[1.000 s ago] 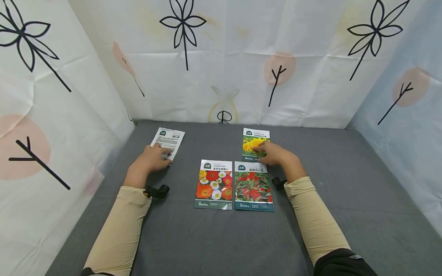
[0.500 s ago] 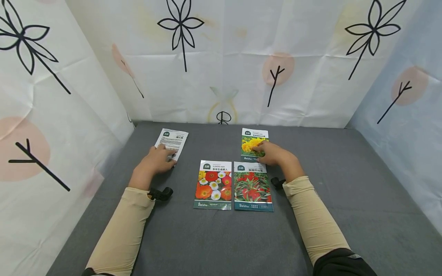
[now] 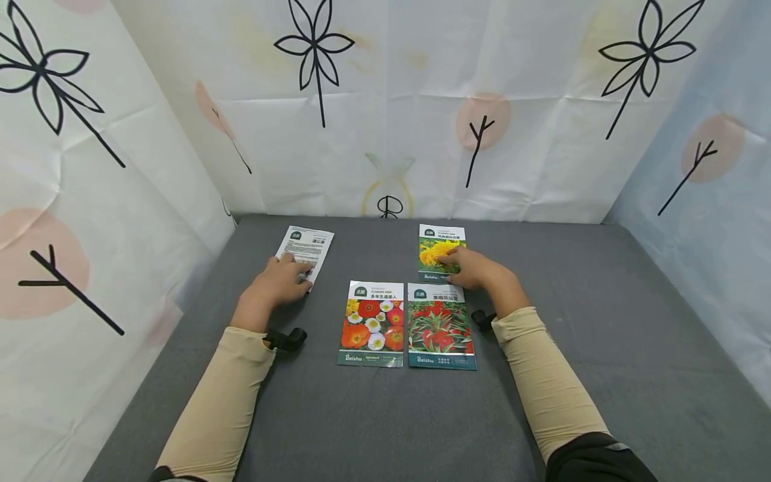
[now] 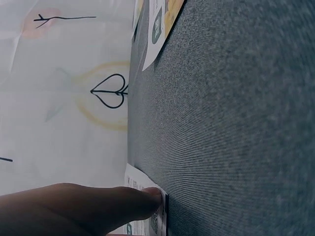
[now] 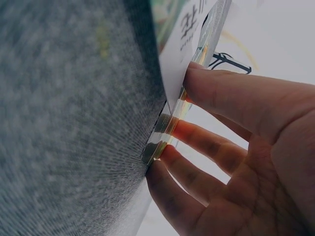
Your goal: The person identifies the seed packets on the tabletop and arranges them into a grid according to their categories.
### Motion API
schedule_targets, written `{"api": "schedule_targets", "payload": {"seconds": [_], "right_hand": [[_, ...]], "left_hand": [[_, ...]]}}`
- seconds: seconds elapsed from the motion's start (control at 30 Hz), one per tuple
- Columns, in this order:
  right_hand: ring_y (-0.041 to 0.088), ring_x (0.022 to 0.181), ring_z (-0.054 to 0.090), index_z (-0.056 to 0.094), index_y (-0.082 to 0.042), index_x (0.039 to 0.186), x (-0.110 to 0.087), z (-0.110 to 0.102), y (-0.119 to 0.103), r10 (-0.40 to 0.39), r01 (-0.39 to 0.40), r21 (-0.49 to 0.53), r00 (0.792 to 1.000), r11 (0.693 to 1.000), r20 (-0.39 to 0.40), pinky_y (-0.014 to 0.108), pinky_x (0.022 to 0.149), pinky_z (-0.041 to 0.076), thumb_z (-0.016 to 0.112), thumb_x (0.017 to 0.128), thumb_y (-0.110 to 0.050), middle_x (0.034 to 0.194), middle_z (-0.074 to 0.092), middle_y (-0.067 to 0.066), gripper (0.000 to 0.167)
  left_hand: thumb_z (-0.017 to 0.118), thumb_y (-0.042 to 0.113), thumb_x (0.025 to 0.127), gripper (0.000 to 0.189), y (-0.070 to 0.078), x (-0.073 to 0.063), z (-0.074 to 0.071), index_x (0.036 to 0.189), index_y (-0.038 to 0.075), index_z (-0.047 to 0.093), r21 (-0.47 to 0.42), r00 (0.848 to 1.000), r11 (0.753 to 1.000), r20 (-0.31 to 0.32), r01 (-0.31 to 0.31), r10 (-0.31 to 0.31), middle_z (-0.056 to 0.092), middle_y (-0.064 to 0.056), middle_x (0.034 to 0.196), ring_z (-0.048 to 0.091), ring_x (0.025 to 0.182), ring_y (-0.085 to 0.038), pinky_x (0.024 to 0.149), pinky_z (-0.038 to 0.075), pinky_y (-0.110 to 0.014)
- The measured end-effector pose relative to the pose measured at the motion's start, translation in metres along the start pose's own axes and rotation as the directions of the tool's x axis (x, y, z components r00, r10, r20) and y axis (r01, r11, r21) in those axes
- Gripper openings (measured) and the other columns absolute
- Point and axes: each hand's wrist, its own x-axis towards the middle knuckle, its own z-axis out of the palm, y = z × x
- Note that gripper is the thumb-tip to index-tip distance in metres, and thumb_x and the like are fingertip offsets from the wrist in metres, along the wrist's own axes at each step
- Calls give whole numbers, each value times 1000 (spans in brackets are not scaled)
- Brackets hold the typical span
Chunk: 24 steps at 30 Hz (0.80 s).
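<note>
My left hand (image 3: pixel 280 280) lies over a white seed packet (image 3: pixel 308 245) with printed text, at the far left of the table. Its thumb is near the packet's right edge; in the left wrist view the thumb (image 4: pixel 133 200) rests on the print by the edge. My right hand (image 3: pixel 480 270) touches a seed packet with yellow flowers (image 3: pixel 430 254), fingers spread and fairly straight. In the right wrist view its fingertips (image 5: pixel 170 151) meet that packet's surface. Nearer lie a packet with red, orange and white flowers (image 3: pixel 371 325) and one with red blooms among leaves (image 3: pixel 442 328).
Grey cloth (image 3: pixel 373 428) covers the table. White printed sheets (image 3: pixel 385 100) stand behind it and on both sides. Between the two far packets lies a gap of grey cloth.
My left hand and the white text packet under it have slid to the right. The right hand stays on the yellow-flower packet, and the two nearer packets lie as before.
</note>
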Motion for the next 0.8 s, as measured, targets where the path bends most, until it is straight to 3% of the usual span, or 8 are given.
{"api": "schedule_targets", "payload": {"seconds": [0.37, 0.8], "right_hand": [[52, 155, 33, 43, -6, 162, -2, -1, 1, 6, -6, 25, 1000, 1000, 4, 61, 120, 40, 61, 107, -11, 167, 34, 31, 58], [52, 154, 35, 43, -4, 161, 2, 0, 6, -31, 30, 28, 999, 999, 11, 61, 117, 42, 62, 105, -10, 166, 36, 31, 59]], "left_hand": [[58, 24, 103, 55, 11, 1, -4, 156, 10, 55, -9, 1000, 1000, 12, -10, 10, 41, -32, 159, 42, 130, -51, 102, 46, -69], [59, 28, 104, 57, 25, 13, 3, 159, 15, 51, -4, 997, 999, 58, 50, -49, 33, -29, 165, 35, 143, -51, 110, 42, -72]]}}
